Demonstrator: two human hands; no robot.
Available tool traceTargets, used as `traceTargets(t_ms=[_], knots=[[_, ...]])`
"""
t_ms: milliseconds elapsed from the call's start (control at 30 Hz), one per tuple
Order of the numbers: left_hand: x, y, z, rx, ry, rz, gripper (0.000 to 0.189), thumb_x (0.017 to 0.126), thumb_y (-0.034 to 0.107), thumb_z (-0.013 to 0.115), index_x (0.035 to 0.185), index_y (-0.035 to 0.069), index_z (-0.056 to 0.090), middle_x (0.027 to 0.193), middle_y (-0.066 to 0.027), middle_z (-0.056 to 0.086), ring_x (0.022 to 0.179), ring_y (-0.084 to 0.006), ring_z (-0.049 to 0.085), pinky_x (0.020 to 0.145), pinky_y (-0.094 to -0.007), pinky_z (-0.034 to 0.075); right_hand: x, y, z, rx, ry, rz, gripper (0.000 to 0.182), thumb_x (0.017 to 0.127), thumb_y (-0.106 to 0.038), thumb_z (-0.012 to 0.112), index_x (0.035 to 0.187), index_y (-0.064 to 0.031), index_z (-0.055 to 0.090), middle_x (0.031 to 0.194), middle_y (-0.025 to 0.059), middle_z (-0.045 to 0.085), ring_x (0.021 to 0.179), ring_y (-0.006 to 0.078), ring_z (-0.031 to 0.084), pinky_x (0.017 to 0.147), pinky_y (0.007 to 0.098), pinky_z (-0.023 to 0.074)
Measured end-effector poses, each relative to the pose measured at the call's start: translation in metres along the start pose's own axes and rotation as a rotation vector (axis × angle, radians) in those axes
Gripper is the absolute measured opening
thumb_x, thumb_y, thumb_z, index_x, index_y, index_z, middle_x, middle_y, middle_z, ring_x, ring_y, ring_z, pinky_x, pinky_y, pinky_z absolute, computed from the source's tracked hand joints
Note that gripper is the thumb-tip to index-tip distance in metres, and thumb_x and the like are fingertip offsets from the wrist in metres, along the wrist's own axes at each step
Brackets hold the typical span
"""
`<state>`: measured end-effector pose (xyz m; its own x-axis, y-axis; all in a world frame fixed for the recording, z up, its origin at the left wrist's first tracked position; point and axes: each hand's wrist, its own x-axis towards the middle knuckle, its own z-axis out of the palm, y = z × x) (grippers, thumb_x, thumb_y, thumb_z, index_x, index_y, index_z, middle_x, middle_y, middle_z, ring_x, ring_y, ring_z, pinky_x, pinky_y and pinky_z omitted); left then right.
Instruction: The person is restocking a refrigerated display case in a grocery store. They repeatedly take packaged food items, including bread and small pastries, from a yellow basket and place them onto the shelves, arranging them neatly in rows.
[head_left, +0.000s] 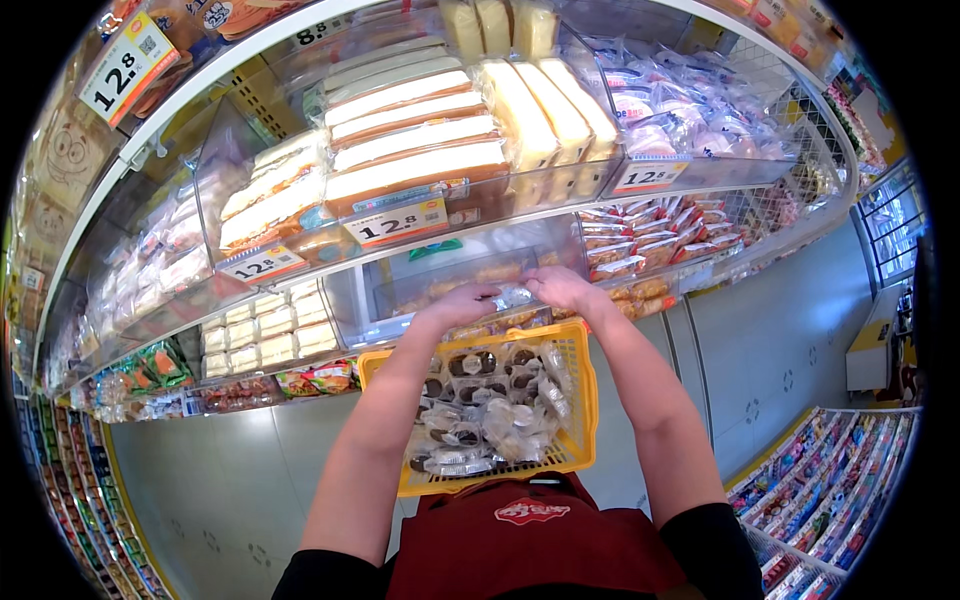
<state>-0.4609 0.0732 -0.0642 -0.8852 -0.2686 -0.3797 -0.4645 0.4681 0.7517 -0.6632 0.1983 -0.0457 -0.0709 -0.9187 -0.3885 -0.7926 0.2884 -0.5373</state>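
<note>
My left hand (466, 302) and my right hand (561, 286) reach into a clear shelf bin on the lower tier, fingers curled and close together. A shiny clear-wrapped packet (514, 297) lies between the fingertips; whether either hand grips it is too blurred to tell. Below my hands, between my forearms, is a yellow plastic basket (586, 390). It holds many clear-wrapped packets (480, 405) with dark brown pieces in some. What supports the basket is hidden.
Just above my hands runs the upper shelf's white edge (480, 238), with price tags (395, 223). Packaged cakes (420, 169) fill that shelf. To the right are red-and-white packets (660, 232); to the left, small pale cakes (270, 326). A snack rack (825, 480) stands lower right.
</note>
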Motion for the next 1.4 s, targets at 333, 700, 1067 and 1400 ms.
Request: traceTargets(t_ms=[333, 700, 1067, 1400], knots=[[-0.005, -0.017, 0.002, 0.018, 0.142, -0.059, 0.035, 0.088, 0.028, 0.058, 0.115, 0.006, 0.064, 0.110, -0.0159, 0.066, 0.099, -0.0311, 0.063, 0.086, -0.0367, 0.048, 0.001, -0.031, 0.020, -0.057, -0.006, -0.074, 0.046, 0.096, -0.043, 0.037, 0.120, -0.0097, 0.058, 0.116, 0.0185, 0.062, 0.107, 0.0374, 0.057, 0.094, 0.0436, 0.0437], [-0.103, 0.069, 0.063, 0.025, 0.066, 0.216, 0.021, 0.076, 0.010, 0.065, 0.096, 0.006, 0.060, 0.098, -0.0108, 0.059, 0.097, -0.0274, 0.059, 0.083, -0.0410, 0.047, -0.008, -0.029, 0.035, -0.085, 0.194, -0.143, 0.038, 0.096, -0.036, 0.041, 0.114, -0.0080, 0.060, 0.113, 0.0150, 0.062, 0.106, 0.0338, 0.057, 0.092, 0.0441, 0.0440], [-0.139, -0.004, 0.198, 0.521, -0.034, 0.296, 0.049, 0.078, 0.016, 0.066, 0.124, 0.013, 0.050, 0.126, -0.0117, 0.050, 0.125, -0.0326, 0.042, 0.100, -0.0564, 0.033, -0.009, -0.027, 0.035, -0.135, 0.171, -0.095, 0.045, 0.096, -0.043, 0.036, 0.120, -0.0147, 0.059, 0.121, 0.0120, 0.060, 0.113, 0.0306, 0.055, 0.098, 0.0434, 0.0417], [-0.129, 0.017, 0.127, -1.379, -0.278, -0.153, 0.058, 0.096, 0.029, 0.056, 0.144, 0.009, 0.032, 0.135, -0.0074, 0.049, 0.123, -0.0197, 0.049, 0.102, -0.0368, 0.039, -0.011, -0.031, 0.035, -0.120, 0.200, -0.099, 0.042, 0.096, -0.041, 0.037, 0.118, -0.0151, 0.061, 0.120, 0.0111, 0.060, 0.113, 0.0307, 0.055, 0.098, 0.0434, 0.0414]])
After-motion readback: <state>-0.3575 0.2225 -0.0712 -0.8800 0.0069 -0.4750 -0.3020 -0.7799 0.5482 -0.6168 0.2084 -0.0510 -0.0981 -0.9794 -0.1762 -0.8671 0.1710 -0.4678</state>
